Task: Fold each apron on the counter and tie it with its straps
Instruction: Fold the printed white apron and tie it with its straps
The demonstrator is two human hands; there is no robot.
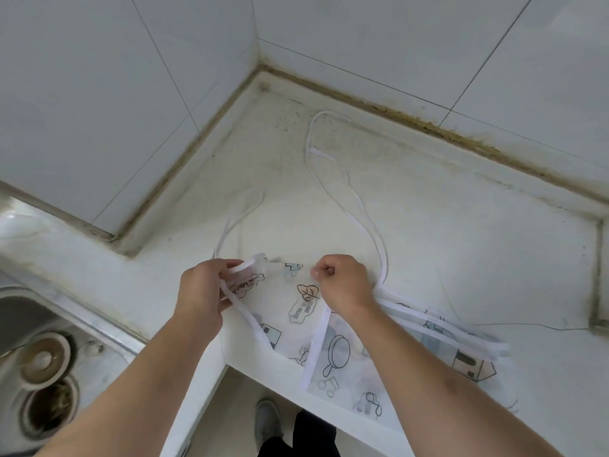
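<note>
**Apron on corner counter, both hands at its top edge**

Apron: thin, translucent white sheet printed with cartoon drawings (leaf, frying pan, houses, music notes), trimmed in white binding. It is lying on the counter at the near edge, in the inner corner of the worktop. Its lower part is hanging slightly over the front lip. Layers are overlapping on the right side, where the white bound edges are crossing each other.

Straps: a long strap is running from the apron's right side away toward the back wall, looping and doubling back on the bare counter. A shorter strap loop is lying beyond the left corner of the apron.

Left hand: fingers are curling round the apron's left top corner and the white binding there; grip closed on the fabric.

Right hand: fingers are curled tight, thumb and forefinger pinching the apron's top edge near the leaf print. The wrist is resting over the fabric.

The two hands are near each other, apart, with printed fabric stretching between them.

Surroundings: the counter is pale and stained, with dark grime along the joint where it meets the white wall tiles. A steel sink with two round drain openings is sitting to the left. Below the counter edge, a shoe and dark trouser leg are showing.
</note>
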